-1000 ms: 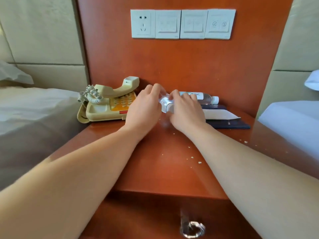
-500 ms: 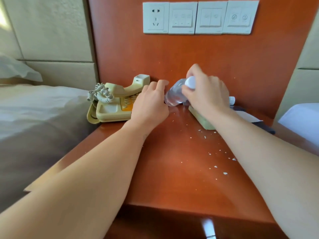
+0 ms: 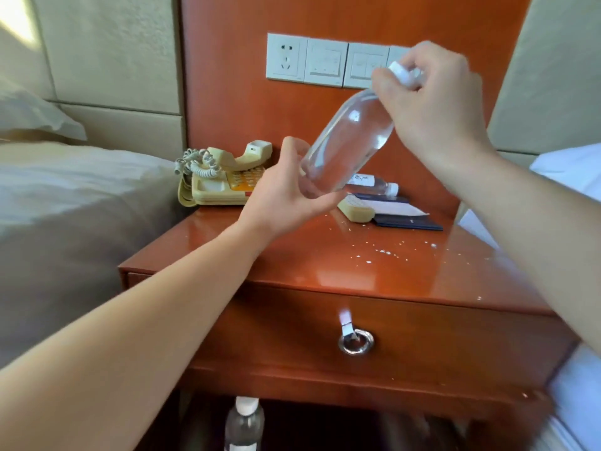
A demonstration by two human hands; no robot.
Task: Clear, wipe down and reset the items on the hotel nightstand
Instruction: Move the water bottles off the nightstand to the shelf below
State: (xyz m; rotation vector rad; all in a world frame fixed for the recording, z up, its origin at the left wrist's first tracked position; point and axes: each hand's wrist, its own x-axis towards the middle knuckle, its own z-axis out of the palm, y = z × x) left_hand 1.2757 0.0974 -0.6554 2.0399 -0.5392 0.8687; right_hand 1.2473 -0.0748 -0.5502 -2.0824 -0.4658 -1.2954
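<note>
The right hand pinches the capped neck of the clear water bottle while the left hand cups its base, holding it tilted above the nightstand, base low-left, cap high-right.

A bottle hangs tilted above the worktop, the left hand at its base, the right hand at its cap. A phone sits back left. A second bottle lies at the back, behind a sponge and folder. Crumbs lie front right. A third bottle stands below the drawer.
</note>
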